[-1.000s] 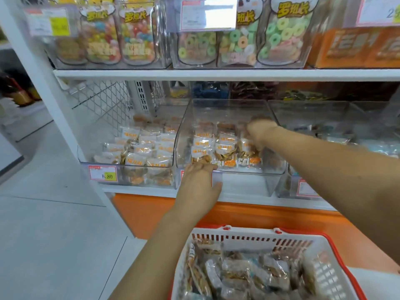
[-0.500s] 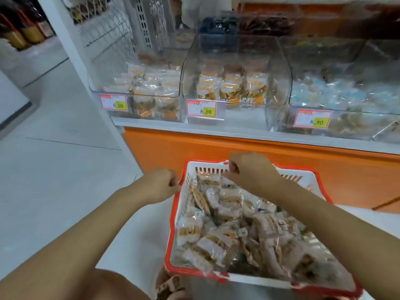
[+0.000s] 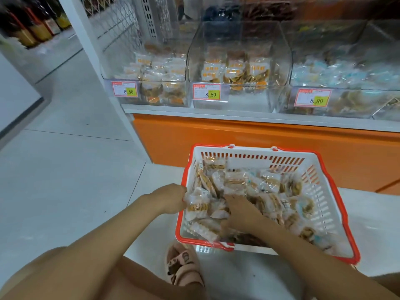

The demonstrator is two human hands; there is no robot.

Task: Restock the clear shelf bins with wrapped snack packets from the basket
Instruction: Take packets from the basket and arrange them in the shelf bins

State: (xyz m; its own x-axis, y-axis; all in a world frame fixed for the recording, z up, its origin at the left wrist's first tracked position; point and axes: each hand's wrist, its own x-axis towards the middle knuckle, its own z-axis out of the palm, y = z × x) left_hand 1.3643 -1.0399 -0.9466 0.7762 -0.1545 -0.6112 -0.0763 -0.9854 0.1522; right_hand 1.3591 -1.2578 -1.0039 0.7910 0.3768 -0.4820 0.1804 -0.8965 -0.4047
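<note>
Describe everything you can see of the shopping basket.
The basket is white slatted plastic with a red rim. It sits on the pale floor before the orange shelf base, heaped with clear-wrapped packets. The left hand curls at its left rim; the right hand digs among the packets.

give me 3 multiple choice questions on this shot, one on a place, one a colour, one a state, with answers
1. Where is the right hand?
A on the floor
B among the packets in the basket
C on a knee

2. What colour is the basket's rim?
A blue
B green
C red

3. How full is the middle bin?
A partly filled, front bare
B heaped to the top
C tipped over

Answers: 1 B, wrapped packets surround the right hand inside the basket. 2 C, a red band runs round the white walls. 3 A, its packets sit only at the back.
</note>
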